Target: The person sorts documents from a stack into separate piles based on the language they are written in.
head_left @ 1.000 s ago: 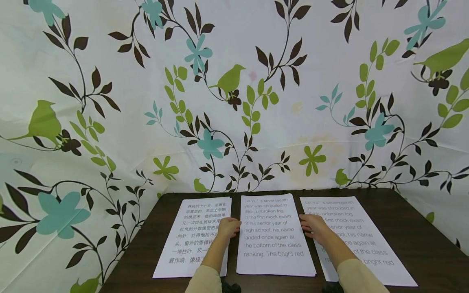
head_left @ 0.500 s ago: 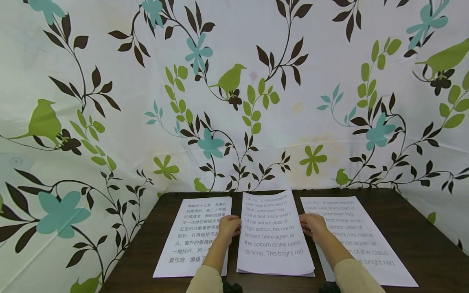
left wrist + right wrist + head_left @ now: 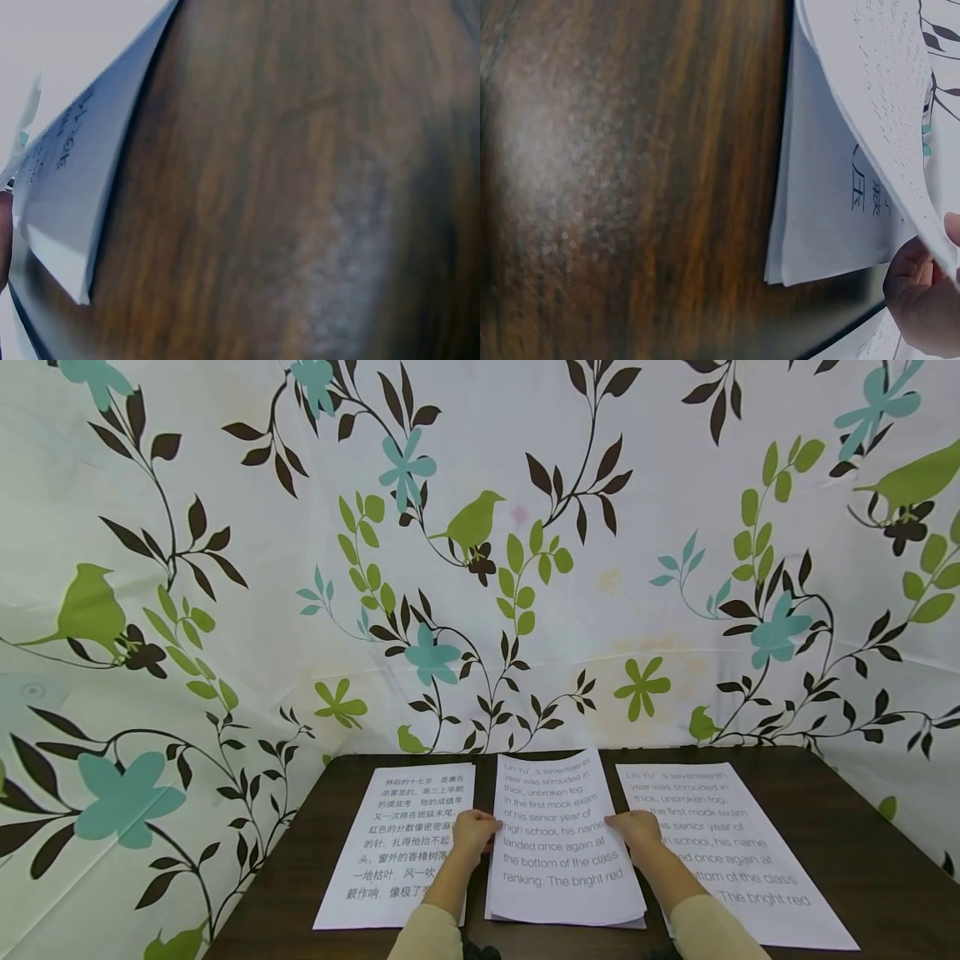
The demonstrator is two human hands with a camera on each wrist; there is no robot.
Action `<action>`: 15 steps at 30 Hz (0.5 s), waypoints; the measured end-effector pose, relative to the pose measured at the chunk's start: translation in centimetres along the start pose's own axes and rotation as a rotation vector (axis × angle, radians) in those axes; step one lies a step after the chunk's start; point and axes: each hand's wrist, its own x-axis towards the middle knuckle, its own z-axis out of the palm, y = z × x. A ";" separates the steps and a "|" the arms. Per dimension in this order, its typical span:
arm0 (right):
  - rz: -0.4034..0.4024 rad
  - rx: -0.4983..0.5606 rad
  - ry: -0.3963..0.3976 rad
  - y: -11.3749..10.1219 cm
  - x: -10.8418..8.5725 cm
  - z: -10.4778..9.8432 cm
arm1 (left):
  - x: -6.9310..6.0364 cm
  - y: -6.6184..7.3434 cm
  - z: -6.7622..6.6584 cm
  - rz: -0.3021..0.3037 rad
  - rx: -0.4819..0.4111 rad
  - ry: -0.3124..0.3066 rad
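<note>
In the head view, a sheet of paper (image 3: 553, 893) with large English print tops the middle stack, its upper part bowed up off the pages below. My left hand (image 3: 471, 833) pinches its left edge, and my right hand (image 3: 639, 832) grips the right edge, thumb on top. The right wrist view shows the lifted sheet (image 3: 877, 120) between thumb and curled fingers of that hand (image 3: 930, 304). Under it lies a page (image 3: 825, 225) with Chinese characters. From the left wrist, the raised paper (image 3: 67, 45) hangs over a lower printed page (image 3: 82, 172); only a sliver of hand shows.
A Chinese-printed sheet (image 3: 397, 852) lies left of the middle stack. To the right is another English-printed sheet (image 3: 757, 877), partly covered by my right forearm. All rest on a dark wooden table (image 3: 847, 827), backed by a patterned cloth (image 3: 480, 568).
The top of the middle sheet has risen from flat into a bow. Both hands have closed inward, their thumbs now over its side edges.
</note>
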 end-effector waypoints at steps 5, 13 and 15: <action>0.022 -0.032 0.036 0.3 0.4 0.3 | -0.3 0.0 0.0 0.023 0.055 0.004; 0.042 -0.090 0.077 0.8 1.0 0.4 | -0.5 -0.2 0.0 0.049 0.099 -0.001; 0.029 -0.101 0.083 1.0 1.0 0.3 | -0.5 -0.2 0.0 0.050 0.095 -0.006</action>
